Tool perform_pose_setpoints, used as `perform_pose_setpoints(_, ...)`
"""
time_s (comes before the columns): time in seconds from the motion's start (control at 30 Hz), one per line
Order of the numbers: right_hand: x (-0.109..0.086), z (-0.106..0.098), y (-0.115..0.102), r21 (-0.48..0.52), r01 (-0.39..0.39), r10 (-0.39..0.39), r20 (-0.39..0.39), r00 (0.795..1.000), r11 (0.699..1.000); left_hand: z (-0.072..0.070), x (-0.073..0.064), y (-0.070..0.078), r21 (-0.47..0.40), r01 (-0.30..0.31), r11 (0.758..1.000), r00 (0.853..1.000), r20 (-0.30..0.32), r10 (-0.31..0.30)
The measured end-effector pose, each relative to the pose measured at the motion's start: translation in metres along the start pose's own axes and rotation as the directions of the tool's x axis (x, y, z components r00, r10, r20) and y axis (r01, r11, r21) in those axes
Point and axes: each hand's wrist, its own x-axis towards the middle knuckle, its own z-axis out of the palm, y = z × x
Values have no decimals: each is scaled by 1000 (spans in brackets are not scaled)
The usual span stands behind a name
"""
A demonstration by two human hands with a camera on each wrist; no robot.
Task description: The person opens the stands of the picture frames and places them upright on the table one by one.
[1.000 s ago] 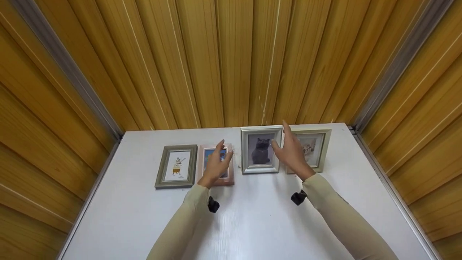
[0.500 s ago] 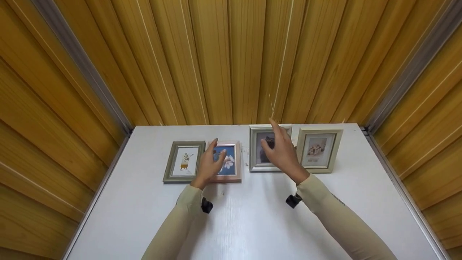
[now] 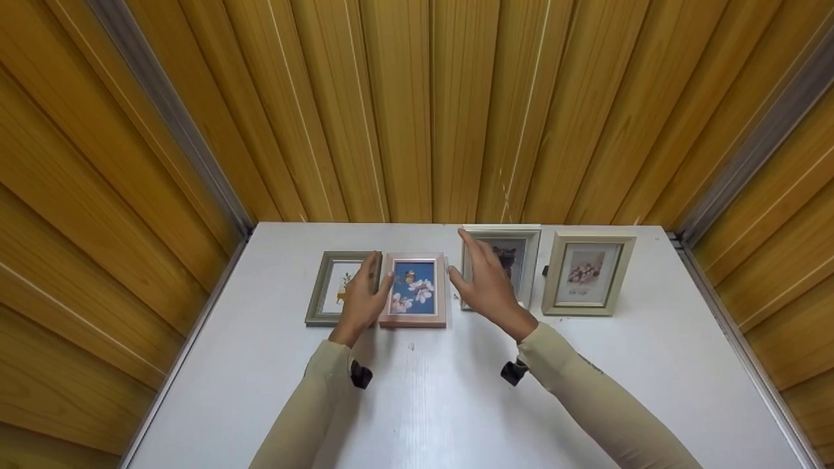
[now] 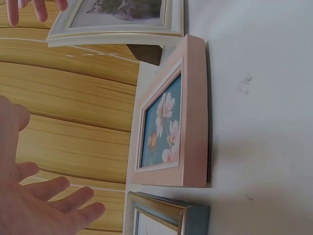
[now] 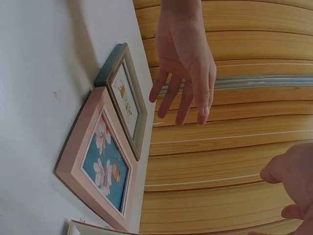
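Both hands hover over a row of picture frames, fingers spread and palms facing each other. My left hand [image 3: 365, 293] overlaps the right side of the grey-green frame [image 3: 334, 280] with a plant picture. Just right of it sits the pink frame [image 3: 417, 286] with white blossoms on blue, between my two hands. My right hand [image 3: 488, 283] covers the left part of the silver frame [image 3: 532, 260] holding a cat photo. In the left wrist view the left hand [image 4: 34, 196] stands apart from the pink frame [image 4: 195, 117]. Neither hand grips anything.
A cream frame [image 3: 586, 273] with a flower picture stands at the right end of the row. The frames are on a white table [image 3: 417, 404], near its far edge. Yellow wood-look panels [image 3: 397, 117] rise behind and on both sides.
Both hands have moved left: the left from over the pink frame to the grey-green one, the right from between the cat and cream frames to the cat frame's left side. The head view has shifted.
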Motion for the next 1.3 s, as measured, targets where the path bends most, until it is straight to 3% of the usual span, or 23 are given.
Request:
perform_pose_setpoints(0.3, -7, 18, 3, 29, 16, -17, 26, 1000, 999, 1, -6, -12, -22, 20, 1000, 1000, 11, -20)
perform_pose_setpoints(0.63, 4, 43, 11, 143, -69, 43, 176, 984, 987, 9, 3, -11, 44, 50, 998, 998, 47, -52)
perform_pose_setpoints(0.83, 16, 59, 14, 65, -134, 111, 272, 956, 989, 19, 12, -8, 59, 86, 995, 993, 78, -90)
perform_pose_setpoints(1.03, 21, 76, 15, -21, -197, 192, 340, 921, 980, 28, 21, -4, 132, 165, 977, 981, 84, -177)
perform_pose_setpoints(1.3, 21, 91, 19, -79, -197, 212, 337, 917, 977, 38, 27, -3, 191, 207, 960, 968, 106, -229)
